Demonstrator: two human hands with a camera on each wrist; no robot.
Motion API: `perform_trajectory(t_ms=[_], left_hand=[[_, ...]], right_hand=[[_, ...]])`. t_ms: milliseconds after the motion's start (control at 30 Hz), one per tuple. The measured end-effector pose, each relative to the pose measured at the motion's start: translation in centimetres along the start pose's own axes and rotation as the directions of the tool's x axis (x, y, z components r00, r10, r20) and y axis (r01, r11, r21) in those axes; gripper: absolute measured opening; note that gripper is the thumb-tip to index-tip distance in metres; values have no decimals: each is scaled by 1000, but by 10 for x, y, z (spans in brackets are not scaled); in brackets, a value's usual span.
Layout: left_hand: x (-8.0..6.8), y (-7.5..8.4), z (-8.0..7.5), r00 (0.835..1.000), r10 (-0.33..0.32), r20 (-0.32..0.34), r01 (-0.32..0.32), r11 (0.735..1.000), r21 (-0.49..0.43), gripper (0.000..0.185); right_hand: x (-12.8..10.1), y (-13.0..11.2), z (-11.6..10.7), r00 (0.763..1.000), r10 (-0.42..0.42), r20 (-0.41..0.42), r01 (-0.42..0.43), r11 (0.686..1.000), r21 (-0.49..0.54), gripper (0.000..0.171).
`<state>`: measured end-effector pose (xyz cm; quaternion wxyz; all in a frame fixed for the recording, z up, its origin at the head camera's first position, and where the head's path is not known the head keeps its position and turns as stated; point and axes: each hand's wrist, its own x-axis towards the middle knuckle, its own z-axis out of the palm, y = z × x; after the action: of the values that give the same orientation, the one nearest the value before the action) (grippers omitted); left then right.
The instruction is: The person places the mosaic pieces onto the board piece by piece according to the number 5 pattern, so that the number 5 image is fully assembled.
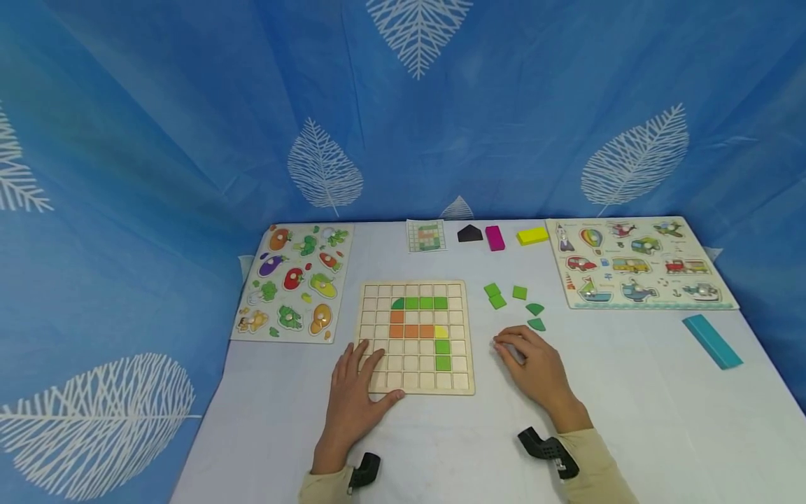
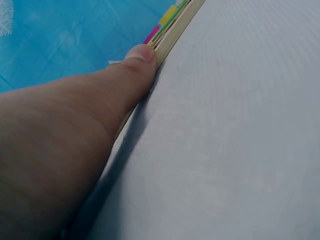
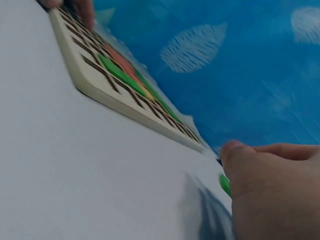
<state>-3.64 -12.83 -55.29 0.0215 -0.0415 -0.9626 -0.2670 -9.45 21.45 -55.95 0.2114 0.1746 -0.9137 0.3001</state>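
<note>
A wooden grid board [image 1: 412, 380] lies in front of me in the head view. Set in its cells are a row of green squares [image 1: 426, 303] with a dark green rounded piece [image 1: 398, 304], several orange squares [image 1: 411, 331], a yellow rounded piece [image 1: 441, 332] and two more green squares [image 1: 443, 355]. My left hand [image 1: 357, 399] rests spread over the board's near left corner, thumb [image 2: 142, 55] along the near edge. Right of the board, my right hand [image 1: 534, 367] has thumb and fingertips brought together; I cannot tell whether a small piece is between them.
Loose green squares [image 1: 519, 292] and dark green rounded pieces [image 1: 536, 325] lie beyond the right hand. A pattern card [image 1: 426, 236], black [image 1: 469, 234], magenta [image 1: 495, 238] and yellow blocks [image 1: 532, 236] line the back. Puzzle boards [image 1: 296, 262] [image 1: 642, 273] flank them; a teal block [image 1: 712, 341] lies right.
</note>
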Motion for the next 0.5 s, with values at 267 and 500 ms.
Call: perform_trajectory(t_ms=[267, 500], left_hand=[[0, 0, 0, 1000, 4, -4, -4, 1000, 12, 84], [0, 1, 0, 1000, 8, -13, -8, 1000, 21, 84]], right_hand=[[-2, 26, -24, 956, 282, -83, -290, 952, -102, 23], [1, 30, -26, 919, 393, -25, -392, 910, -133, 39]])
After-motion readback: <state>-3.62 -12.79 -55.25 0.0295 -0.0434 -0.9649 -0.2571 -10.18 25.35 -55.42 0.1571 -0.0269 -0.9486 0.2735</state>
